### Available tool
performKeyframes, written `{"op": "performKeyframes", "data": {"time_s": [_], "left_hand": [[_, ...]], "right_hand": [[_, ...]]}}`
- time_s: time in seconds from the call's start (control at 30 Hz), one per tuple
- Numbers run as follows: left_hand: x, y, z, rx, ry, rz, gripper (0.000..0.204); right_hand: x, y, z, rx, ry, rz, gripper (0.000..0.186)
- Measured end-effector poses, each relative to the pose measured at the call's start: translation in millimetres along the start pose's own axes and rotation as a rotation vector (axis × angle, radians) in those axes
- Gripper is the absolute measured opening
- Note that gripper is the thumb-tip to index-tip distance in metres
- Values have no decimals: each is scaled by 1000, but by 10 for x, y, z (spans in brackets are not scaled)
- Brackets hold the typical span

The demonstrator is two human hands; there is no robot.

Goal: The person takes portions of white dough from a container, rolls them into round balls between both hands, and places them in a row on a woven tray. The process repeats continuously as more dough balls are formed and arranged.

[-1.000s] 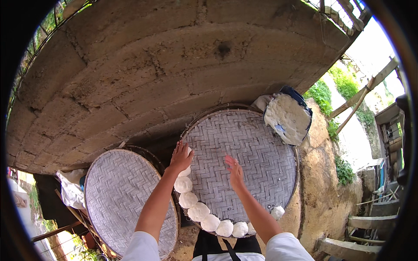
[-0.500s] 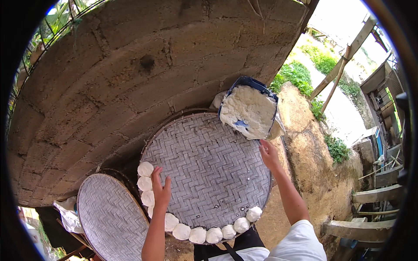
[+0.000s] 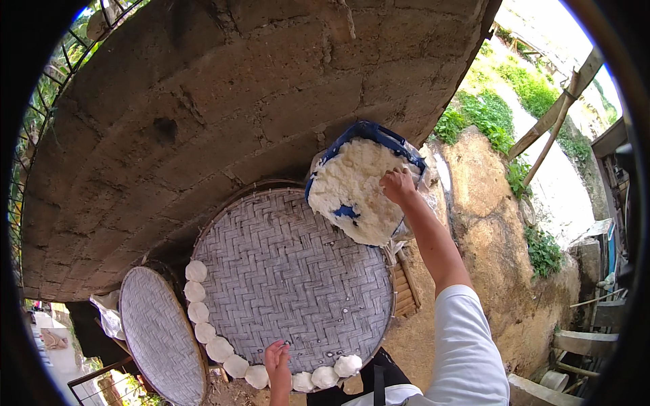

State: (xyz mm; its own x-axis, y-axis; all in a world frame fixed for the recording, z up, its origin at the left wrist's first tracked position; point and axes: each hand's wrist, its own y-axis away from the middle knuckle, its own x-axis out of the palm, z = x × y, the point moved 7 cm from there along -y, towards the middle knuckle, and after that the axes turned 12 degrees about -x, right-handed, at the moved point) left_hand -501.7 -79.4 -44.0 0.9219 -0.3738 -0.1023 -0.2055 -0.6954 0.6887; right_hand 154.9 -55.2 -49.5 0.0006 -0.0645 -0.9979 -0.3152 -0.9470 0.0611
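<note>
The white mash [image 3: 359,172] is in a blue tub [image 3: 362,132] at the far right edge of a large round tray [image 3: 291,284]. The mash is coarse, moist-looking and crumbly, its surface lumpy and uneven; a blue patch shows through it near the front. The tub has a smooth rim, exposed mainly at the far side. Whether the tub bears on the tray's rim cannot be determined.

The right hand [image 3: 399,184] is at the right side of the mash, fingers bent downward and drawn close together. Whether it grips any portion cannot be told. The left hand [image 3: 276,358] is over the near edge of the tray, fingers loosely bent and part-spread, with no load visible; contact with the tray cannot be confirmed.

The tray is a grey, flat weave in a zigzag pattern, with a thin raised rim. White specks adhere to its surface. Rounded white patties [image 3: 219,349] line its left and near edges in a curved row, mostly touching or just beside one another; their faces are slightly rough. A second woven tray [image 3: 159,331] is at left. A rough brown block wall [image 3: 203,128] stands behind.
</note>
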Motion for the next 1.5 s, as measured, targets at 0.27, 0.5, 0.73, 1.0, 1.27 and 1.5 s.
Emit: {"op": "performKeyframes", "data": {"time_s": [0.27,0.5,0.73,1.0,1.27,1.5], "left_hand": [[639,-45,-485,12,18,58,22],[1944,-624,-1499,182,16,278,19],[3769,-1449,-2198,390,-217,470,22],[3945,-1769,-1991,483,-540,317,29],[4076,-1750,-1792,685,-653,-109,55],[3941,-1817,-1927,744,-470,23,44]], "right_hand": [[123,-58,91,-142,45,46,14],[-286,-18,124,-79,-425,-83,17],[-745,305,-177,39,-699,-319,20],[-1163,1251,-1312,463,-61,-463,41],[-555,-190,-225,-334,-602,-448,42],[207,-613,183,21,-573,-57,35]]}}
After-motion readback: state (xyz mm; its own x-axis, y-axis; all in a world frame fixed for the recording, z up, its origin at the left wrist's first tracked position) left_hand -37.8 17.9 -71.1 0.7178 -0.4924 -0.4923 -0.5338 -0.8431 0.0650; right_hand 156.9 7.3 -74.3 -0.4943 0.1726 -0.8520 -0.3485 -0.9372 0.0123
